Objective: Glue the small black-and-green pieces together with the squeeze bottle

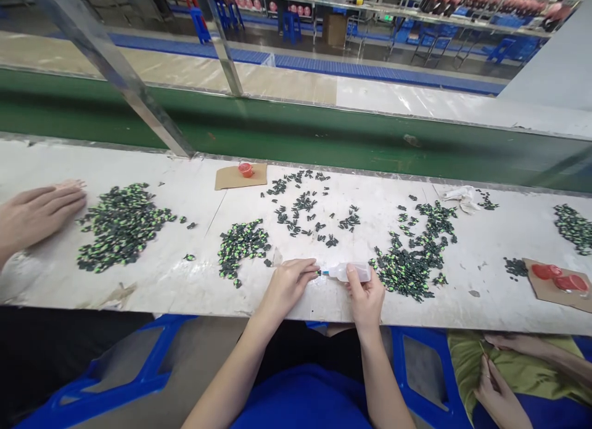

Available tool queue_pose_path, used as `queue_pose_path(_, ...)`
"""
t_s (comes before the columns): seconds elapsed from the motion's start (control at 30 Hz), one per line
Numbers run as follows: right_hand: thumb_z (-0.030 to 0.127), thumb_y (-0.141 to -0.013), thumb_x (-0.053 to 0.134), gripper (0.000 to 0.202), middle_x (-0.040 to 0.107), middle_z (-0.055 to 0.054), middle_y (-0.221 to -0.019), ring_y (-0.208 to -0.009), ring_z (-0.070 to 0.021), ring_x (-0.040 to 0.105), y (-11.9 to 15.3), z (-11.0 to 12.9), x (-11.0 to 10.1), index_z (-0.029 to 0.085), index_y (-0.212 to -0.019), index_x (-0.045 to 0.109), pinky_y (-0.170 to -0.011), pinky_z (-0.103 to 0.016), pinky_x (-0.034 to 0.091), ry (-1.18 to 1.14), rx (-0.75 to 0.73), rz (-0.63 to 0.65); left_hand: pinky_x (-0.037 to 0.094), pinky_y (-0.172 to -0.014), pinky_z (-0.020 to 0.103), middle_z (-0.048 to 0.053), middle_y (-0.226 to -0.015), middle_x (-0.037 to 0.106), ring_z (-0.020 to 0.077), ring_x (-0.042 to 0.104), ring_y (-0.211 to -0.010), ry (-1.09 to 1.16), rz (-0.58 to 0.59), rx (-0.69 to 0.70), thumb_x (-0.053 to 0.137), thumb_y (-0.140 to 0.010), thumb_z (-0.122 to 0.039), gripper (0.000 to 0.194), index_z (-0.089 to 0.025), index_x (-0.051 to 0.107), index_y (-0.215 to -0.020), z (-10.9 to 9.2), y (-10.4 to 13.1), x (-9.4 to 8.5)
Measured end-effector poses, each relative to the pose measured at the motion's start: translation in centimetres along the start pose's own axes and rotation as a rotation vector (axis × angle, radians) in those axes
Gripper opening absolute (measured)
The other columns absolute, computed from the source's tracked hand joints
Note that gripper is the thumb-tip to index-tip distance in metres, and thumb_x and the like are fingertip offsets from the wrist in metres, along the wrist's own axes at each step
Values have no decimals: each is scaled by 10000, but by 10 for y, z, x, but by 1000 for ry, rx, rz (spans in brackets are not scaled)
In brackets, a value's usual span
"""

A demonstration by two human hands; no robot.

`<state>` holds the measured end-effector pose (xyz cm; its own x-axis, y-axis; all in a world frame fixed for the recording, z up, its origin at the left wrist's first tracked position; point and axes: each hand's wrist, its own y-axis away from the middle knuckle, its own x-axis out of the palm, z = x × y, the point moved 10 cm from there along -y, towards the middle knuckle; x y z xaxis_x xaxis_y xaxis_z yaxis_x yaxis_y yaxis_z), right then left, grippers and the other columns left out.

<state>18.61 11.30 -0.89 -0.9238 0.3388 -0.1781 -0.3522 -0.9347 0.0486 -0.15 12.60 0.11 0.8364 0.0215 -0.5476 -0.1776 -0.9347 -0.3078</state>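
My left hand rests at the table's near edge, its fingertips pinching a small dark piece. In my right hand is a translucent squeeze bottle, lying nearly level with its blue tip pointing left, close beside that piece. Left of my left hand lies a pile of small dark-and-green pieces. A larger such pile spreads just right of the bottle. Beyond my hands, small dark pieces are scattered in loose clusters.
A red container sits on cardboard at the back. Another person's hand lies beside a big pile at left. At right are cardboard with red containers and a person's hands below the white table.
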Motion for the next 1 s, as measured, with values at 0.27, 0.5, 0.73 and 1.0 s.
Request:
queue_pose_path(0.27,529,-742,636,361,622,-4,-586,-485,-135,532,-1,-2,1,177,-703,570,-459,-243,439,-9,18,5,591,-816,346,63,-905,771,213,738,-841,0,3,-23,634,-840,-159,181,-172,662,-1019,3,0,1)
queue_pose_path(0.5,524,-757,631,358,612,3,-569,-475,-130,525,0,-2,0,176,-697,572,-456,-239,439,-2,0,-9,591,-827,352,62,-914,771,211,737,-846,6,22,-43,619,-847,-173,184,-181,670,-1023,4,0,1)
queue_pose_path(0.73,539,-737,648,374,607,2,-559,-468,-131,517,0,-4,-3,176,-682,580,-444,-241,431,-20,8,-37,589,-836,356,60,-920,770,217,735,-859,3,26,-64,611,-853,-181,174,-186,674,-1015,4,0,1)
queue_pose_path(1.0,538,-728,655,378,581,14,-548,-466,-123,491,0,-4,0,172,-673,580,-458,-244,418,-27,21,-7,586,-833,358,64,-918,770,223,733,-869,-6,16,-74,638,-837,-173,177,-174,676,-1010,4,1,1)
